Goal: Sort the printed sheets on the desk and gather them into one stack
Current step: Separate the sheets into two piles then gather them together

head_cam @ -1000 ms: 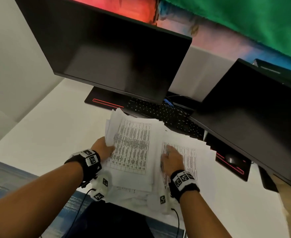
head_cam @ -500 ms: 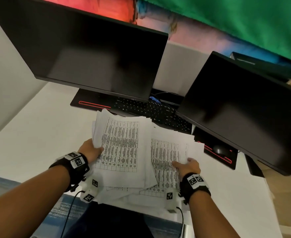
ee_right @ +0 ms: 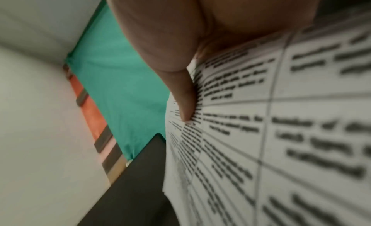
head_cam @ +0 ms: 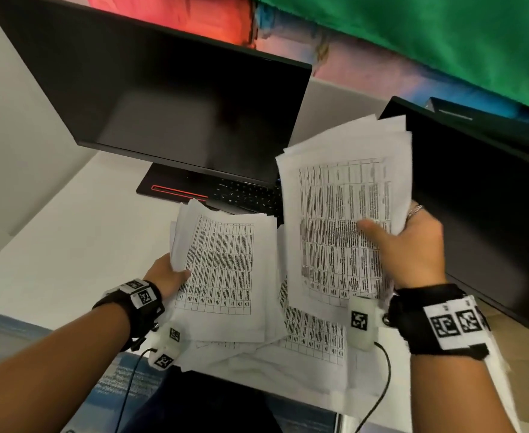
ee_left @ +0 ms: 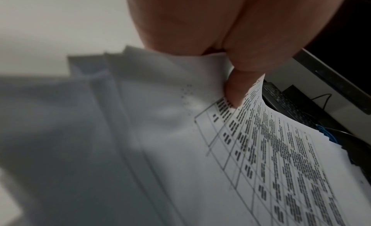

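Printed sheets with tables lie and hang over the near part of a white desk. My right hand grips a bundle of sheets lifted off the desk, thumb on the printed face and fingers behind; in the right wrist view the thumb presses the bundle. My left hand holds the left edge of another bundle low over the desk, with its thumb on the top sheet. More loose sheets lie underneath, overhanging the desk's front edge.
A large dark monitor stands behind the papers and a second monitor at the right, close to the lifted bundle. A black keyboard with a red light strip lies under the left monitor. Wall hangings in green and red are behind.
My right hand has gripped a bundle of sheets at the right and lifted it up off the desk. My left hand still holds the left bundle's edge.
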`<state>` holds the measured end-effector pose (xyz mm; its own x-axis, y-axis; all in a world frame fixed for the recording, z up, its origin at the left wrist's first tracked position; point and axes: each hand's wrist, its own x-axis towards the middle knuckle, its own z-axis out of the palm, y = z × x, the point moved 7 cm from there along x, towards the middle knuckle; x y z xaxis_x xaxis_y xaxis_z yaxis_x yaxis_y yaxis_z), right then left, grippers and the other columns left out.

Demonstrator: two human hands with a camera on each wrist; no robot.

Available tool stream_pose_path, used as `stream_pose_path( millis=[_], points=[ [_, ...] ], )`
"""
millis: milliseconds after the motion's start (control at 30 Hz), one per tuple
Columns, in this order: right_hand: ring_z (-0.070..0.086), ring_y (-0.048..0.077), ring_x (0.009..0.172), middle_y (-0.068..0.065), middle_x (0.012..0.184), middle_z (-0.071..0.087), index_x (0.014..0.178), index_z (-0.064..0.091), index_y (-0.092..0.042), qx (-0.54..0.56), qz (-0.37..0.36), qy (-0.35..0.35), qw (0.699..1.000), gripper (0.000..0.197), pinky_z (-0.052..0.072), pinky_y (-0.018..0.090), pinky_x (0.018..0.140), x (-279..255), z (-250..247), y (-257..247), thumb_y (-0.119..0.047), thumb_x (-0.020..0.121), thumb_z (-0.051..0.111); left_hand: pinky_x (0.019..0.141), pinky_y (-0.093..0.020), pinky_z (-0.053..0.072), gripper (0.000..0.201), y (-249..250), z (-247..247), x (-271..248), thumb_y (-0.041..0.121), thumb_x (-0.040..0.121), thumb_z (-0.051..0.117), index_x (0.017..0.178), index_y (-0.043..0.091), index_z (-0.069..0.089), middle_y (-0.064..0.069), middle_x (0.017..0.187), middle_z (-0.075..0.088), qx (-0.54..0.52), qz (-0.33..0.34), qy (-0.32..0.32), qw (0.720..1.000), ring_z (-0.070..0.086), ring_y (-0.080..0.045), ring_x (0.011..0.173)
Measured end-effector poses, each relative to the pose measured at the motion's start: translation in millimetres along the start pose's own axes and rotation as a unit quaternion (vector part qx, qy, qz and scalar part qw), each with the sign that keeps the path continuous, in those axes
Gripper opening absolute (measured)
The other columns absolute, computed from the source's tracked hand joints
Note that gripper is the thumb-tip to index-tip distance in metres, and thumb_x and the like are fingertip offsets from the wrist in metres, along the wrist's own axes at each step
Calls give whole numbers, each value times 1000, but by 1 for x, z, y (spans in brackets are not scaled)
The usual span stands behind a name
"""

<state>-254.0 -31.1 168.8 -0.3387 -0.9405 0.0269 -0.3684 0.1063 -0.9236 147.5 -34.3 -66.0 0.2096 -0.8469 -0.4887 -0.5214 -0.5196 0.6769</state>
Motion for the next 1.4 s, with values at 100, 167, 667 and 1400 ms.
stream_pose_path(
  millis=[100,167,667,1400],
  points=[
    [75,9,88,-3,101,77,111,69,-19,75,51,-7,996,36,59,27,72,0,15,16,-8,79,82,72,-36,54,37,5,5,-5,8,91,62,127,11,52,-8,103,65,-21,31,0,999,64,-22,83],
    [73,16,87,1,104,76,114,67,-17,81,120,-19,989,39,59,31,69,-3,44,53,-8,78,82,71,-32,53,41,9,10,-9,6,91,60,130,14,49,-7,107,66,-42,49,-10,998,65,-21,88],
    [44,24,139,4,152,45,152,33,-10,-129,210,-173,954,82,36,37,115,-25,179,175,-36,86,75,79,-35,54,40,26,-4,-8,22,88,69,124,13,56,-5,108,67,-36,65,9,997,65,-25,97],
    [74,18,96,2,108,73,131,55,-22,146,77,-56,985,74,62,28,71,-33,90,79,-4,68,88,90,-51,52,49,125,-3,-79,15,73,86,109,-3,59,-8,84,68,-183,211,28,960,67,-13,78]
  ],
)
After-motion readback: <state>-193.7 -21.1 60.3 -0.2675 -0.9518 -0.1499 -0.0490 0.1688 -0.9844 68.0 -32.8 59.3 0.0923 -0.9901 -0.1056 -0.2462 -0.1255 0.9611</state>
